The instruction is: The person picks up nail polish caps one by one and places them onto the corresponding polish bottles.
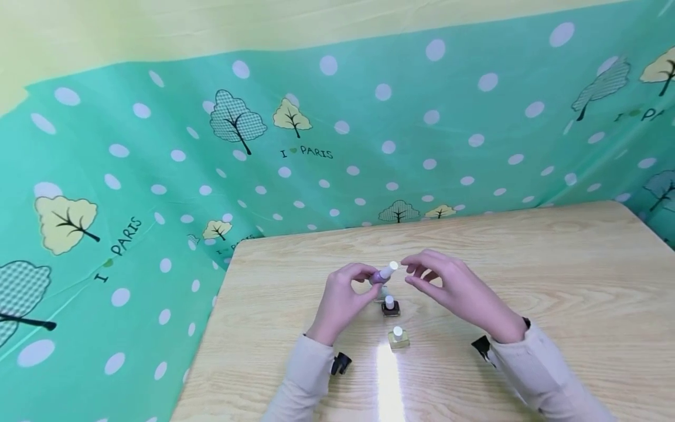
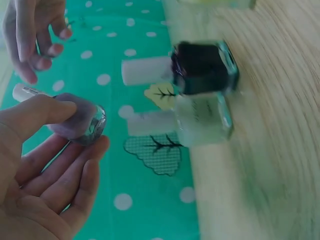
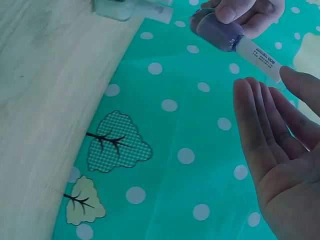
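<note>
My left hand pinches a nail polish bottle with purple polish by its glass body, between thumb and fingers. The bottle is raised over the table and tilted, its white cap towards my right hand. Nothing is in the right hand; its fingers are extended and its thumb is close to the cap's end. Below the hands, a dark nail polish bottle and a pale, clear-looking one stand upright side by side. Nearer to me stands a yellowish nail polish bottle with a white cap.
Everything stands on a light wood-grain table. A green dotted cloth with printed trees hangs behind it and along the left side. Black wrist mounts show beside both sleeves. A bright light reflection lies on the near tabletop.
</note>
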A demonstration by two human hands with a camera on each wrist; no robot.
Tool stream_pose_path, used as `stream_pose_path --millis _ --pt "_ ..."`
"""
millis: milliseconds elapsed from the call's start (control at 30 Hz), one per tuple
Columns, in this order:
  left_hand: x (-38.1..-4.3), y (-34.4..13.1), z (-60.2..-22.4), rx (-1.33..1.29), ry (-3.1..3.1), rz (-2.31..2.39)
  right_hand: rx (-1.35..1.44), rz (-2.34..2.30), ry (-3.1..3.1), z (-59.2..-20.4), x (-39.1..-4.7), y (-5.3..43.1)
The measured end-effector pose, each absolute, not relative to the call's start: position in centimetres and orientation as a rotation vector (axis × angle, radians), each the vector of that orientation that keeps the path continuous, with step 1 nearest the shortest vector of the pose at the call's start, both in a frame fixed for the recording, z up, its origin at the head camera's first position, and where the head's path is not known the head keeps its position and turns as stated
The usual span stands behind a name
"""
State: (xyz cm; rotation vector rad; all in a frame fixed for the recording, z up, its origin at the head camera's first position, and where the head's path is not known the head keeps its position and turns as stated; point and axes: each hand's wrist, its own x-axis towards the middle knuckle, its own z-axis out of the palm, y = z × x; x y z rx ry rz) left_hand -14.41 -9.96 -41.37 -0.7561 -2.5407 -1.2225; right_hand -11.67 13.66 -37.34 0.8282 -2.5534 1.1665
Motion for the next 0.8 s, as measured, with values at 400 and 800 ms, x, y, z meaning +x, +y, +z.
stream_pose_path --millis 400,800 --pt "-16.2 -11.2 -43.4 -0.505 -2.605 -1.487 0.784 1.099 -2.667 -39.1 -11.9 14.6" --pt "-18.3 -11.7 -45.9 -0.337 -2.679 -1.736 0.759 1.070 -2.744 -40.2 -11.6 15.6"
